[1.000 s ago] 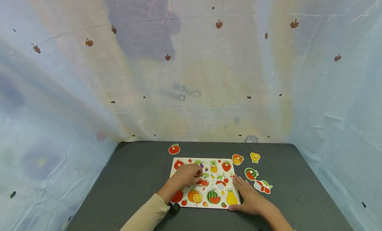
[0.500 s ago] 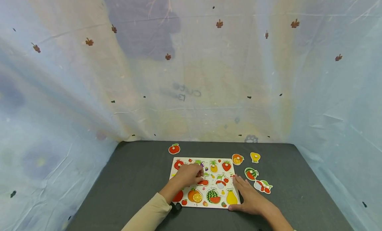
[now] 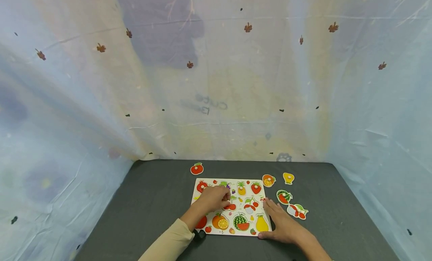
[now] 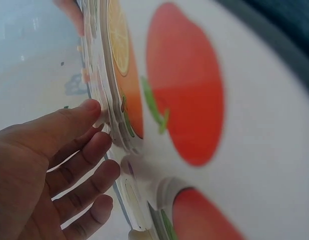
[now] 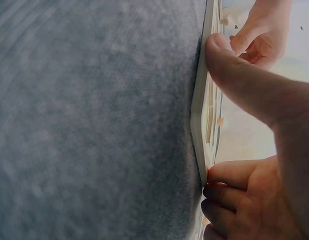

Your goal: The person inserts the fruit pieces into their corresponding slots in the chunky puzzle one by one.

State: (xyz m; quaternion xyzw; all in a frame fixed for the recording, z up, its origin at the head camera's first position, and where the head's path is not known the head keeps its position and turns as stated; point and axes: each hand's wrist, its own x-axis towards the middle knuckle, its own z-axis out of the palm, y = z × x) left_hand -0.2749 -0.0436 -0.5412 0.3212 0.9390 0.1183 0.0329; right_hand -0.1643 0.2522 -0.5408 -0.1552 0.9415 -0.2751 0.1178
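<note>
On the near side of the puzzle board [image 3: 241, 233], the lower right corner is steadied by the right hand [image 3: 281, 223]: its thumb is set against the near edge, its fingers are extended along the right edge, and nothing is clasped. At the middle of the board, left of centre, a red fruit piece [image 3: 231, 207] is pinched between the thumb and forefinger of the left hand [image 3: 213, 198]. The board is laid flat on the dark worktop [image 3: 152, 212].

To the board's right, 4 loose pieces are spread: the cherry piece [image 3: 297, 211], the watermelon piece [image 3: 284, 196], the orange piece [image 3: 268, 180] just beside the far corner, and the pear piece [image 3: 288, 178]. Beyond the board's far left corner, 1 red apple piece [image 3: 197, 168] is placed. Farthest from the board, a patterned backdrop [image 3: 216, 84] is hung.
</note>
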